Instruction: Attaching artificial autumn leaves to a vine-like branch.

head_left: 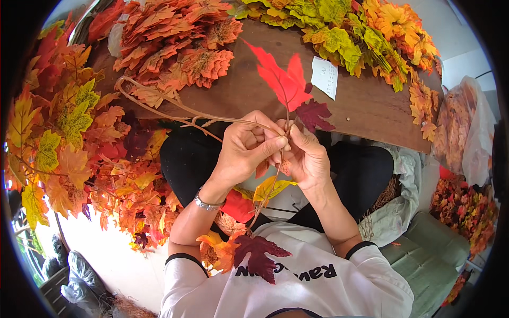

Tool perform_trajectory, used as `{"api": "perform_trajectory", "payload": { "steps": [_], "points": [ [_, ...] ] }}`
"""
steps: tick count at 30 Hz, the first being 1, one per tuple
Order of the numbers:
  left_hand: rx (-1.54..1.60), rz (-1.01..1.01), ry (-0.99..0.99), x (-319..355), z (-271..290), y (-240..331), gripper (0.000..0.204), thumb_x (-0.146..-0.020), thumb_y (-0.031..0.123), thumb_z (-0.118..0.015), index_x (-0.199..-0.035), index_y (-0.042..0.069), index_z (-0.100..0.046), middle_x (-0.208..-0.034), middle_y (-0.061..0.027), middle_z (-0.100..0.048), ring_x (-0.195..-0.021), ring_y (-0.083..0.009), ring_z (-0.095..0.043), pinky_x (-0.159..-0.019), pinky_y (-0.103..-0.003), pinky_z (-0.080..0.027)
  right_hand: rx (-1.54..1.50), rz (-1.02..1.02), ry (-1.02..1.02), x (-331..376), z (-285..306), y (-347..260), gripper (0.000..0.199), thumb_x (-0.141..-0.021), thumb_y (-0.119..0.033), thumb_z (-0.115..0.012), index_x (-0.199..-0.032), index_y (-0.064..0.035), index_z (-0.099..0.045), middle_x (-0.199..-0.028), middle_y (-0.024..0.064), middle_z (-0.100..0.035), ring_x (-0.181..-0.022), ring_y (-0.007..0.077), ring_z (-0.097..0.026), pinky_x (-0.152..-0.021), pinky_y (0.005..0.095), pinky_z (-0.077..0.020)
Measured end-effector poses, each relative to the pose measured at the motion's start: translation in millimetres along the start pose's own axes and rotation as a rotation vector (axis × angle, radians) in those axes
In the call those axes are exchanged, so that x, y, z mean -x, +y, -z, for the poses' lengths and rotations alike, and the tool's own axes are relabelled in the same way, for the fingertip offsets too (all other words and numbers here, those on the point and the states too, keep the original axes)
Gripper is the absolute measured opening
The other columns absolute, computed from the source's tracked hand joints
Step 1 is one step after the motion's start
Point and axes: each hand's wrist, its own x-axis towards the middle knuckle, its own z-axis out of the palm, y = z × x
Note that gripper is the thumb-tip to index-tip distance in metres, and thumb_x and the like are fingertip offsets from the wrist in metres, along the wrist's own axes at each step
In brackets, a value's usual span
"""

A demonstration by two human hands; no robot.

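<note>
My left hand (241, 151), with a metal watch (208, 203) on its wrist, pinches the brown stem of an artificial maple-leaf garland (271, 188). Close against it, my right hand (307, 159) is closed on the same stem. A bright red leaf (283, 77) and a dark maroon leaf (314, 115) stand up beyond my fingertips. A bare looped end of the vine (154, 98) reaches out to the left. Toward my chest the garland hangs with a yellow leaf (271, 189), orange leaves (217, 250) and a maroon leaf (260, 257). The exact joint between my fingers is hidden.
On the brown table (275, 47) lie stacked orange leaves (175, 42), green-yellow leaves (344, 42) and a paper slip (324, 78). Finished-looking leaf garlands (69, 143) hang at the left. To the right are a plastic bag of leaves (461, 127) and a green cushioned seat (429, 259).
</note>
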Motion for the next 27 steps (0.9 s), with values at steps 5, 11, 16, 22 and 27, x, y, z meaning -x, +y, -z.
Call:
{"api": "perform_trajectory", "payload": {
  "steps": [5, 11, 16, 22, 27],
  "points": [
    [0.05, -0.002, 0.012, 0, 2, -4, 0.012, -0.083, 0.005, -0.062, -0.086, 0.0, -0.051, -0.067, -0.0041, -0.057, -0.058, -0.0066, -0.054, -0.052, -0.019, -0.046, 0.077, 0.1, -0.016, 0, 1, 5, 0.016, -0.085, -0.014, -0.059, -0.09, 0.0002, -0.055, -0.075, 0.0066, -0.052, -0.067, 0.0199, -0.055, -0.061, 0.0314, -0.0459],
    [0.093, 0.025, 0.05, 0, 5, -6, 0.016, -0.083, 0.006, -0.062, -0.091, 0.0, -0.05, -0.069, -0.0064, -0.059, -0.056, -0.0074, -0.055, -0.05, -0.019, -0.046, 0.256, 0.187, 0.024, 4, 0, 5, 0.012, -0.083, -0.01, -0.061, -0.09, -0.0007, -0.056, -0.077, 0.0055, -0.053, -0.067, 0.0179, -0.054, -0.063, 0.0311, -0.0455],
    [0.138, 0.103, 0.051, -5, 4, -3, 0.015, -0.085, 0.008, -0.06, -0.092, 0.0, -0.05, -0.07, -0.0079, -0.06, -0.054, -0.0099, -0.056, -0.049, -0.022, -0.047, 0.366, 0.247, -0.025, 5, 14, 0, 0.014, -0.08, -0.002, -0.062, -0.094, 0.0001, -0.057, -0.084, 0.0068, -0.057, -0.075, 0.0163, -0.056, -0.07, 0.031, -0.046],
    [-0.058, 0.008, 0.203, 0, 23, -6, 0.024, -0.085, 0.006, -0.053, -0.107, -0.006, -0.052, -0.08, -0.0112, -0.062, -0.057, -0.0143, -0.059, -0.049, -0.022, -0.048, 1.19, 0.707, 0.056, 18, -5, 11, 0.016, -0.079, 0.003, -0.059, -0.095, 0.0025, -0.058, -0.092, 0.01, -0.061, -0.081, 0.0186, -0.059, -0.073, 0.0285, -0.0477],
    [-0.031, 0.069, 0.14, 5, 14, 15, 0.033, -0.076, 0.014, -0.07, -0.102, -0.002, -0.057, -0.092, -0.0074, -0.061, -0.075, -0.0124, -0.062, -0.063, -0.023, -0.051, 1.667, 1.051, -0.23, 18, -10, 7, 0.02, -0.069, 0.007, -0.061, -0.089, 0.0044, -0.059, -0.095, 0.0126, -0.06, -0.074, 0.0209, -0.062, -0.06, 0.027, -0.0493]
  ]
}}
